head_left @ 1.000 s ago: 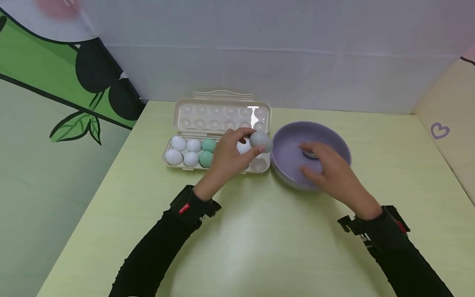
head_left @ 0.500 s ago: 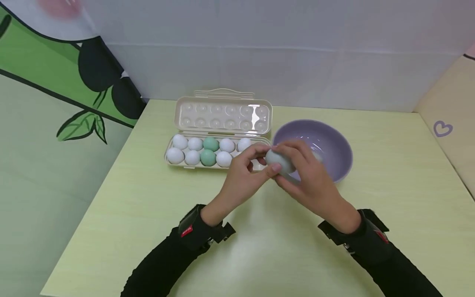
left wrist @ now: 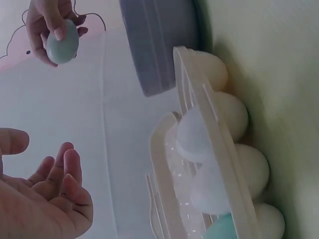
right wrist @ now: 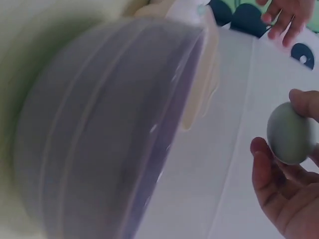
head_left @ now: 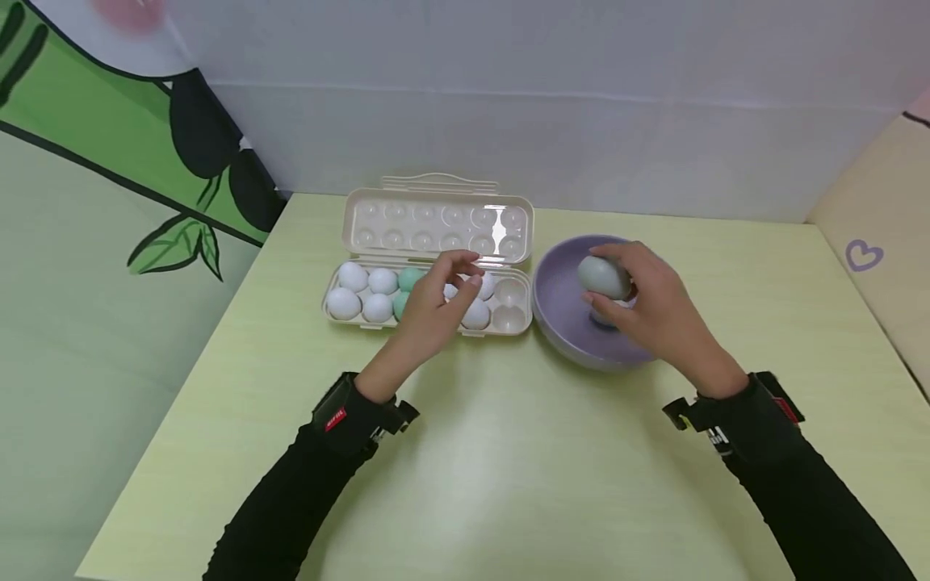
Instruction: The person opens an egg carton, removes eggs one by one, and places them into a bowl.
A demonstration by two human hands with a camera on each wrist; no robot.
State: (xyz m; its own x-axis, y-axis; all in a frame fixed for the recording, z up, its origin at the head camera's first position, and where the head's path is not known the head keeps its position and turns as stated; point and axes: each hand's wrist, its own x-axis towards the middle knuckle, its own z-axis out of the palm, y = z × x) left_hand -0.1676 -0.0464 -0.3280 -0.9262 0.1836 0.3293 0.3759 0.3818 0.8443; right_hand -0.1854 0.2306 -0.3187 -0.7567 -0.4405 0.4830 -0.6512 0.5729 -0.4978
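Black sleeves (head_left: 265, 502) meet black wristbands (head_left: 756, 428) with red tags (head_left: 336, 419).

We see a smooth bowl (head_left: 558, 311) with glossy highlights, though we cannot tell plastic from glazed ceramic, and a shiny plastic carton lid (head_left: 429, 227) that throws back a bright glare. The held egg (head_left: 602, 277) looks smooth and near matt, and the table (head_left: 508, 484) has a soft, satiny sheen. We read the sleeves (head_left: 272, 500) as matt cloth and the backdrop (head_left: 508, 137) as a dull, lightly creased sheet.
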